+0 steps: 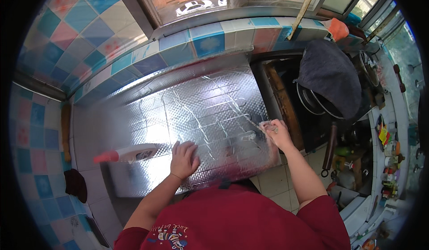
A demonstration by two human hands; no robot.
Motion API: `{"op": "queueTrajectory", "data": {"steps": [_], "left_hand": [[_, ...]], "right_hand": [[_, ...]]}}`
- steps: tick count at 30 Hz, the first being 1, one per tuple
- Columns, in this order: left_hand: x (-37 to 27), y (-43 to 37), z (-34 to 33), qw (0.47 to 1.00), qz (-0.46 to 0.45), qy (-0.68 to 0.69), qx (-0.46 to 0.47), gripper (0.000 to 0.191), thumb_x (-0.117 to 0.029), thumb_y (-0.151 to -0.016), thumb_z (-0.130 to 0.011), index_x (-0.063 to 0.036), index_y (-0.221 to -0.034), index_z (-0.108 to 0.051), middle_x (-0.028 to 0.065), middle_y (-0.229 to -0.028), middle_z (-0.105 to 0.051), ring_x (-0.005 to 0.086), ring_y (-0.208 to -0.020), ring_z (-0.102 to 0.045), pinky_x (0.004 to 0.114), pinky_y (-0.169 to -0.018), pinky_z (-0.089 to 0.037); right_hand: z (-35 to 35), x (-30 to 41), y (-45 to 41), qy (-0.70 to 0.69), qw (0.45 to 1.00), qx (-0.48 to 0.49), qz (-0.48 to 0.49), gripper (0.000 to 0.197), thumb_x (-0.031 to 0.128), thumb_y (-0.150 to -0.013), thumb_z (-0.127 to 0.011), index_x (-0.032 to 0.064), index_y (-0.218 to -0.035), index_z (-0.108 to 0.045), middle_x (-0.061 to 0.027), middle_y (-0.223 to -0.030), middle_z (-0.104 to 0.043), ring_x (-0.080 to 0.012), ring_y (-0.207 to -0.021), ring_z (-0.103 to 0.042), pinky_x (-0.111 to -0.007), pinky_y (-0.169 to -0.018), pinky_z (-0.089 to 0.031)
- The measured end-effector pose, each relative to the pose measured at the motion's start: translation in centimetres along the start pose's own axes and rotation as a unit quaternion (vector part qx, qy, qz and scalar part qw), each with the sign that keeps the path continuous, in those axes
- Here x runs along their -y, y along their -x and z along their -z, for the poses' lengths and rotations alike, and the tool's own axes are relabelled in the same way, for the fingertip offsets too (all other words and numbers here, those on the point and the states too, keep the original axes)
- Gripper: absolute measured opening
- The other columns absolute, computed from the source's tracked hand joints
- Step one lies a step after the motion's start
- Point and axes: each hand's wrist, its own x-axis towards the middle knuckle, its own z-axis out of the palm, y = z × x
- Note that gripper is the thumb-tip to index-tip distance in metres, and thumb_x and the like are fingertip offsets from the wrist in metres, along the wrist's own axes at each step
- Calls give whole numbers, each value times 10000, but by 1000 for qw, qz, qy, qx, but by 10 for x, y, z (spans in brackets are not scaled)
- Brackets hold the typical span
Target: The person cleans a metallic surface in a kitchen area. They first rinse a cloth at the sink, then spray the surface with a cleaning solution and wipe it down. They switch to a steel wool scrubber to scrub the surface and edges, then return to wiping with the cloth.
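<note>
A sheet of embossed silver foil (187, 109) with creases covers the counter before me. My left hand (184, 159) rests on the foil near its front edge, palm down with fingers spread, holding nothing. Left of it lies a white bottle (139, 152) with a red cap end. My right hand (276, 134) is at the foil's right edge, fingers closed on a crumpled, pale cloth or wipe (266, 126). Just left of that hand, a whitish smear (248, 136) shows on the foil.
Right of the foil is a black stove (295, 69) with a pan (310, 99) partly under a grey cloth (331, 76); its dark handle (330, 149) juts forward. A tiled ledge (207, 44) runs below the window. Bottles stand at far right.
</note>
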Motion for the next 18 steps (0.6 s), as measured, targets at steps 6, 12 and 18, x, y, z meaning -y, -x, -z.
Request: {"op": "queueTrajectory", "data": {"steps": [6,12,18], "left_hand": [[-3,-2,-2,1000,-9,4,-3,426,-198,-776,-630,-81,-1178,-553,110,-1183,-524,272,-1182,-484,520,-1111,-259],[-4,1,0,1000,-8,-2,6,445,-212,-769,-647,-64,-1179,-557,119,-1211,-529,291,-1200,-476,533,-1116,-261],[3,0,-5,1000,-12,0,-6,453,-211,-776,-635,-78,-1200,-542,117,-1204,-520,291,-1202,-469,540,-1115,-257]], "right_hand": [[7,2,33,32,998,-14,-42,281,147,-732,-758,74,-895,-541,-114,-979,-560,-337,-964,-560,-414,-818,-459],[-9,53,-45,95,990,-79,-70,298,163,-761,-760,105,-979,-566,-99,-1063,-557,-344,-1037,-550,-422,-861,-467],[-6,20,-42,13,997,-66,-29,294,180,-784,-744,137,-1038,-604,-78,-1087,-543,-320,-1093,-518,-409,-907,-454]]}}
